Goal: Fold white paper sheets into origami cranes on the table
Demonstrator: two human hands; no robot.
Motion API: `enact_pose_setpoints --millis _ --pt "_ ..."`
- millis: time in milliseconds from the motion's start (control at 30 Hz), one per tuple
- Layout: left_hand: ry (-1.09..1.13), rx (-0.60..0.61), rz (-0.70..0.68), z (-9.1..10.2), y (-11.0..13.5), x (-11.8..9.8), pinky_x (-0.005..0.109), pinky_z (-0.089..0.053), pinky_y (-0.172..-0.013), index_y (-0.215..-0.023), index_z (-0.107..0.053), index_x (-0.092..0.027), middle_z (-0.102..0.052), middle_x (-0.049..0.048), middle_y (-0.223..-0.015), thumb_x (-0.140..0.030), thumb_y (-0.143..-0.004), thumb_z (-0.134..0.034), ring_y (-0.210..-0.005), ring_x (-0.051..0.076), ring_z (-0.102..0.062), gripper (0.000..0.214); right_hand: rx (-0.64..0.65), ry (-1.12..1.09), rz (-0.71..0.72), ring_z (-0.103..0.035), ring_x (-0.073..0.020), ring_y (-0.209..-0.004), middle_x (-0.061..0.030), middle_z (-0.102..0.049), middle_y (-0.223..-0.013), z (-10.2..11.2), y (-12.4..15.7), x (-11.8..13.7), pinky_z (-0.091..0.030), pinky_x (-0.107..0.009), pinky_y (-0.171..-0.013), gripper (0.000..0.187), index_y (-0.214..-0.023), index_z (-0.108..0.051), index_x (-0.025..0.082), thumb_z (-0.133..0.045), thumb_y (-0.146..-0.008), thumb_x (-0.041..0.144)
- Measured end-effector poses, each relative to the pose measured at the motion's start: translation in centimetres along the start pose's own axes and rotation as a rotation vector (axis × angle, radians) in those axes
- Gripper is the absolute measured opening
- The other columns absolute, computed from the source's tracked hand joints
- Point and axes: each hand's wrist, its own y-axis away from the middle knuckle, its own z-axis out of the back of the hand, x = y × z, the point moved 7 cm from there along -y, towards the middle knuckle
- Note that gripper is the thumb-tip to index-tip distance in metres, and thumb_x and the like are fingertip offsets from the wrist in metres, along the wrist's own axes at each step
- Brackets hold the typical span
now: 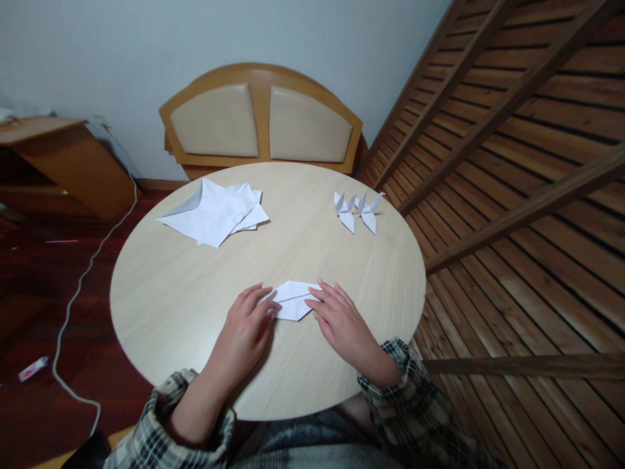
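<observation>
A white folded sheet of origami paper lies on the round table near its front half, a long pointed shape with a crease line along its middle. My left hand holds its left end, fingers curved over the tip and thumb close by. At the opposite end my right hand has its fingertips on the paper, pinning the right tip, which they partly cover. Both hands rest low on the tabletop.
Loose white paper sheets are piled at the table's back left. Two folded paper cranes stand at the back right. Beyond the round table is a padded headboard; a slatted wooden wall rises on the right. A white cable runs along the floor.
</observation>
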Motion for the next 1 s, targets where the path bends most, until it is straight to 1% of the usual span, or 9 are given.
enact_pose_setpoints --millis 100,200,300,400,533,733,833,1000 --pt "0.083 0.082 -0.042 -0.5 -0.1 -0.9 0.053 -0.049 -0.096 -0.111 -0.058 -0.021 -0.06 0.0111 -0.123 -0.012 -0.094 -0.049 -0.117 0.027 -0.053 0.022 0.027 -0.015 0.005 -0.047 -0.0219 -0.135 -0.0052 -0.063 -0.133 -0.4 0.0 -0.2 -0.034 -0.054 -0.116 0.036 -0.124 -0.064 0.025 -0.047 -0.094 0.014" --pt "0.101 0.141 -0.046 -0.8 -0.2 -1.3 0.051 -0.05 -0.095 -0.11 -0.059 -0.021 -0.061 0.0108 -0.12 -0.011 -0.094 -0.048 -0.113 0.026 -0.055 0.022 0.017 -0.023 -0.031 -0.051 -0.0216 -0.131 -0.0053 -0.063 -0.132 -0.4 0.1 -0.5 -0.036 -0.053 -0.115 0.032 -0.122 -0.065 0.025 -0.049 -0.095 0.018" --pt "0.089 0.157 -0.043 -0.9 -0.3 -1.3 0.051 -0.05 -0.095 -0.11 -0.06 -0.021 -0.062 0.0107 -0.118 -0.013 -0.095 -0.048 -0.114 0.027 -0.055 0.021 -0.008 -0.015 -0.074 -0.054 -0.0217 -0.128 -0.0051 -0.064 -0.131 -0.2 0.1 -0.8 -0.037 -0.051 -0.114 0.029 -0.119 -0.066 0.023 -0.051 -0.095 0.02" --pt "0.074 0.163 -0.046 -1.0 -0.2 -1.3 0.052 -0.05 -0.097 -0.112 -0.059 -0.021 -0.062 0.0108 -0.119 -0.014 -0.096 -0.047 -0.115 0.027 -0.054 0.021 -0.047 -0.004 -0.147 -0.057 -0.0222 -0.122 -0.005 -0.067 -0.125 0.2 0.2 -1.2 -0.036 -0.052 -0.114 0.026 -0.115 -0.068 0.022 -0.051 -0.095 0.02" --pt "0.062 0.166 -0.05 -1.3 -0.1 -1.2 0.053 -0.047 -0.102 -0.117 -0.058 -0.021 -0.061 0.011 -0.125 -0.017 -0.097 -0.047 -0.124 0.027 -0.051 0.024 -0.076 0.008 -0.23 -0.059 -0.0228 -0.12 -0.0043 -0.069 -0.123 0.7 0.2 -1.7 -0.037 -0.053 -0.111 0.025 -0.112 -0.069 0.024 -0.052 -0.096 0.021" --pt "0.039 0.207 -0.045 -1.7 0.1 -1.1 0.055 -0.044 -0.107 -0.124 -0.056 -0.021 -0.057 0.0109 -0.134 -0.017 -0.098 -0.045 -0.131 0.028 -0.047 0.029 -0.072 0.018 -0.208 -0.057 -0.0231 -0.121 -0.0042 -0.068 -0.124 0.6 0.4 -1.5 -0.036 -0.05 -0.111 0.023 -0.113 -0.069 0.025 -0.054 -0.096 0.024" --pt "0.022 0.231 -0.047 -2.0 0.2 -0.9 0.055 -0.042 -0.109 -0.126 -0.054 -0.021 -0.055 0.0109 -0.137 -0.017 -0.098 -0.045 -0.133 0.028 -0.045 0.03 -0.087 0.025 -0.2 -0.058 -0.0228 -0.119 -0.0031 -0.07 -0.12 0.7 0.3 -1.5 -0.036 -0.05 -0.11 0.021 -0.109 -0.07 0.025 -0.056 -0.094 0.024" --pt "0.002 0.244 -0.056 -2.3 0.4 -0.8 0.055 -0.041 -0.11 -0.128 -0.053 -0.02 -0.054 0.0109 -0.138 -0.017 -0.099 -0.042 -0.134 0.028 -0.043 0.031 -0.107 0.05 -0.2 -0.061 -0.0226 -0.113 -0.0023 -0.072 -0.114 0.9 0.1 -1.5 -0.039 -0.048 -0.105 0.015 -0.103 -0.071 0.024 -0.061 -0.092 0.022"
